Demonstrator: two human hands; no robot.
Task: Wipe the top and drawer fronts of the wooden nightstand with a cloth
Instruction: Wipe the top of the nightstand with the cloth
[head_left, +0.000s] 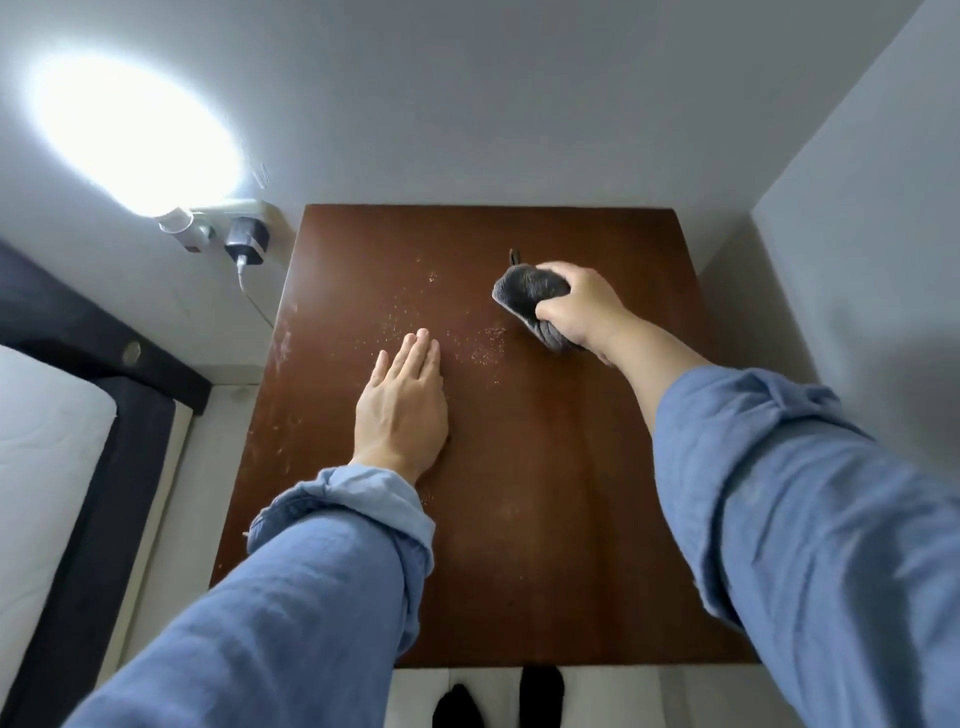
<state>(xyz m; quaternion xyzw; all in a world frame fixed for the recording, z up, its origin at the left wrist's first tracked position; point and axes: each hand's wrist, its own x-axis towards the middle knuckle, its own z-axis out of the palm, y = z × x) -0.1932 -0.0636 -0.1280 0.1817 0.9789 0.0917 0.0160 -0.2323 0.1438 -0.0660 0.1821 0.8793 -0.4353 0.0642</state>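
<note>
The dark brown wooden nightstand top fills the middle of the head view, seen from above. Pale crumbs and dust speckle its far-left half. My right hand grips a bunched grey cloth and presses it on the top near the far right. My left hand lies flat on the wood, palm down, fingers together, just left of the crumbs. The drawer fronts are hidden below the top's near edge.
A wall socket with a black charger, its cable and a bright lamp sits left of the nightstand. A bed with a white mattress stands at the left. Grey walls close in behind and at the right.
</note>
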